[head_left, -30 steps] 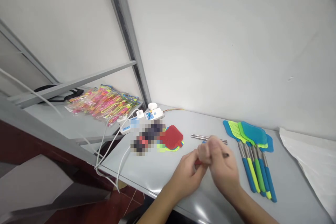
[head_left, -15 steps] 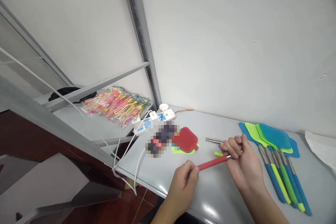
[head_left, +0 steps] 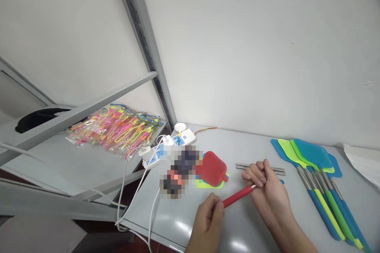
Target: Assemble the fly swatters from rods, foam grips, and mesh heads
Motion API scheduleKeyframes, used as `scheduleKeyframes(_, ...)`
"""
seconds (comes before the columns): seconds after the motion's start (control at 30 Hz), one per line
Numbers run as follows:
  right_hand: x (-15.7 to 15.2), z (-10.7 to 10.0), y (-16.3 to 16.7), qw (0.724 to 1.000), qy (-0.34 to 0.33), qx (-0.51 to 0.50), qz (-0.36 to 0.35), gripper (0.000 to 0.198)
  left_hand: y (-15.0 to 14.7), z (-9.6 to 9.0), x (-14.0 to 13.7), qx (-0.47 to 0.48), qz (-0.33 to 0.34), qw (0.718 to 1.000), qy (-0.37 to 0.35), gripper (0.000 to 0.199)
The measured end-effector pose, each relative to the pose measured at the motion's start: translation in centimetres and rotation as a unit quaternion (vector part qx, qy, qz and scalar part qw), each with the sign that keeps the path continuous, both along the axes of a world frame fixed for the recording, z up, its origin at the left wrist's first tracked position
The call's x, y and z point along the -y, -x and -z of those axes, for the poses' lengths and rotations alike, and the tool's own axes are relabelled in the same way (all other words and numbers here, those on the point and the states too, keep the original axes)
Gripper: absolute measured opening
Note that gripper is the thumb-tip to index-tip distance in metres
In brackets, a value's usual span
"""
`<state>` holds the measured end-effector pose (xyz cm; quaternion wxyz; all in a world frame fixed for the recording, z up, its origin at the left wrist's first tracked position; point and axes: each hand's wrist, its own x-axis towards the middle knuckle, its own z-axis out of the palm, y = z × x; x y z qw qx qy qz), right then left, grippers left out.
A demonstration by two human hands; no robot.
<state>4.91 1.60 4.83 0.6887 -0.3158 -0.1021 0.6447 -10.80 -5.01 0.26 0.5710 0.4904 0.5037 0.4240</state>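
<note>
One smooth red tubular handle [head_left: 238, 197] slants above the glossy grey tabletop [head_left: 178, 205], inside its front edge [head_left: 162, 241]; the left hand [head_left: 208, 217] pinches the handle's end, the right hand [head_left: 270, 191] curls round its shiny metal rod [head_left: 253, 186].

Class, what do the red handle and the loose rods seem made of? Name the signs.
Red handle: probably smooth plastic or rubber, judging by its even colour and faint sheen. Loose rods: likely polished metal, silvery with bright streaks.
</note>
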Motion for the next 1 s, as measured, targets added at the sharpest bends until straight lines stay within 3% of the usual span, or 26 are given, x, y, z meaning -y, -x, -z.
scheduleKeyframes(0.17,-0.5,0.1,0.6,0.998,0.027,-0.045,-0.035,0.033,0.3,0.8,0.6,0.009,-0.036,0.999,-0.008,0.044)
scheduleKeyframes(0.43,-0.8,-0.2,0.2,0.987,0.067,-0.101,-0.105,0.030,0.9,1.5,0.8,0.171,0.073,0.982,-0.038,0.047)
scheduleKeyframes(0.57,-0.7,-0.3,0.4,0.989,0.083,-0.077,-0.097,0.028,0.5,0.9,1.0,0.201,0.118,0.972,-0.037,0.045)
scheduleKeyframes(0.67,-0.5,-1.2,0.6,0.991,0.078,-0.065,-0.081,0.029,0.4,0.6,1.1,0.207,0.113,0.971,-0.034,0.042)
scheduleKeyframes(0.83,-0.5,-2.8,1.1,0.995,0.030,-0.016,-0.090,0.035,1.4,-1.5,1.2,0.174,0.136,0.975,0.003,0.041)
scheduleKeyframes(1.0,0.1,-2.5,4.0,0.980,-0.009,0.024,-0.199,0.038,2.1,-4.6,0.8,0.075,0.160,0.982,0.072,0.029)
